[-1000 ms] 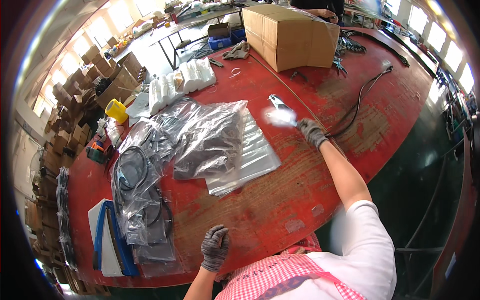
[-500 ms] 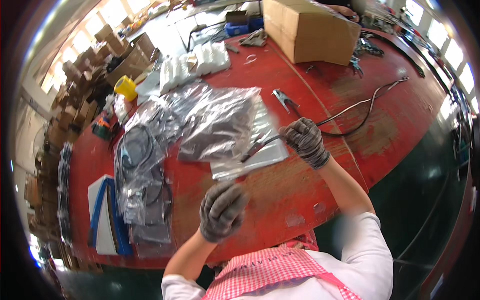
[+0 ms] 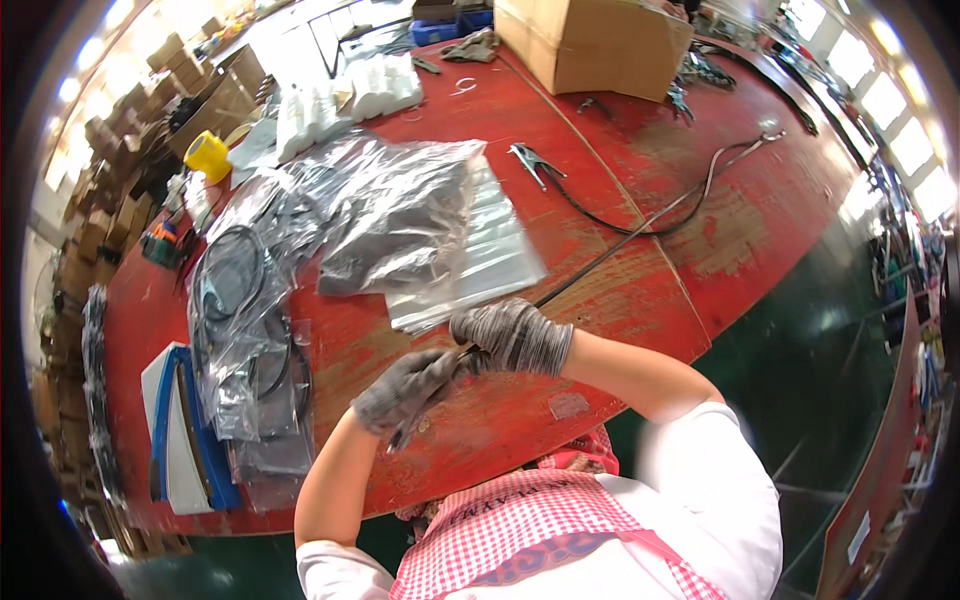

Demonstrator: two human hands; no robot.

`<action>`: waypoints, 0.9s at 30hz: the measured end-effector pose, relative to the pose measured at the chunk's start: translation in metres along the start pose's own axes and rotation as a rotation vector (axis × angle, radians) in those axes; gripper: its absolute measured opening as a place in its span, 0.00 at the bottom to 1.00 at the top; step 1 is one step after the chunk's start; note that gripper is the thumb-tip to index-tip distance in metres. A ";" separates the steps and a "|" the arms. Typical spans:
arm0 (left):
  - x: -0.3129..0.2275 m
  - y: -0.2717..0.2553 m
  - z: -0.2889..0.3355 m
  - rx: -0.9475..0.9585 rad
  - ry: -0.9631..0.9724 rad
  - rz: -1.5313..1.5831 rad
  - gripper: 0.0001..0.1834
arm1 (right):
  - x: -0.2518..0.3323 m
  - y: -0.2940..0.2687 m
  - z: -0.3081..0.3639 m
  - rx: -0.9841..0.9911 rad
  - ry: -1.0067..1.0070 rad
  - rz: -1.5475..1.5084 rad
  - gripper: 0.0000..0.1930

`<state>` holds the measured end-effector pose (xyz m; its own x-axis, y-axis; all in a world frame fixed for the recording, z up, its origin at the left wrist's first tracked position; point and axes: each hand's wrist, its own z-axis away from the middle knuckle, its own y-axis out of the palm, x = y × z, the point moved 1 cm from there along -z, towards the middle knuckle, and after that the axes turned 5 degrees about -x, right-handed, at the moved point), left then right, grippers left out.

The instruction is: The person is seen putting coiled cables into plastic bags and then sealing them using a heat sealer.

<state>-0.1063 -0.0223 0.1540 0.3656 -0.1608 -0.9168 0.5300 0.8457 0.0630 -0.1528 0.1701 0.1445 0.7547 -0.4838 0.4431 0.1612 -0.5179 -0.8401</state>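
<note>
gloves [image 3: 520, 338]: grey, dark-streaked knit | top [image 3: 705, 480]: white, short sleeves [image 3: 338, 572] | apron [image 3: 520, 525]: pink-and-white check, dark lettering [image 3: 512, 500]

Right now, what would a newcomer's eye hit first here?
Likely the worn red table, mid-frame, with a large cardboard box on its far side. Near side: the gray-gloved right hand holds a black cable, touching the left hand. Shiny plastic bags lie left of center.

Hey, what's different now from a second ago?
The right hand has drawn back and leftward, and the left hand has moved forward to meet it. The black cable now stretches to the right hand; the clamp lies apart from both. The cardboard box, plastic bags and yellow roll stayed put.
</note>
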 end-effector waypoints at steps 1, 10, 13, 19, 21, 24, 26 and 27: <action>0.006 -0.012 0.007 0.015 -0.080 -0.031 0.20 | -0.007 -0.002 0.005 0.025 -0.058 0.006 0.16; 0.052 -0.064 0.037 -0.259 -0.324 0.497 0.14 | -0.001 0.001 -0.008 -0.213 -0.165 0.056 0.12; 0.069 -0.153 0.103 -0.538 0.087 0.697 0.15 | -0.082 -0.011 0.012 -0.030 0.204 0.369 0.12; 0.035 -0.187 0.154 -1.027 0.471 0.609 0.13 | -0.155 -0.044 0.078 -0.066 0.330 0.487 0.10; 0.045 -0.194 0.137 -1.169 0.515 -0.497 0.10 | -0.079 -0.031 0.035 0.165 0.144 0.571 0.11; -0.012 -0.117 0.081 -0.807 0.501 -0.890 0.13 | 0.002 -0.028 -0.005 -0.118 -0.363 0.334 0.13; -0.046 -0.070 0.059 -0.516 0.411 -0.671 0.15 | 0.044 -0.037 -0.031 -0.336 -0.412 0.378 0.15; -0.051 -0.060 0.058 -0.430 0.270 -0.429 0.16 | 0.051 -0.041 -0.041 -0.443 -0.370 0.442 0.16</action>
<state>-0.1121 -0.0950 0.2195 -0.0439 -0.4428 -0.8956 0.2132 0.8716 -0.4414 -0.1472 0.1373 0.2143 0.8682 -0.4840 -0.1093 -0.4221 -0.6046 -0.6755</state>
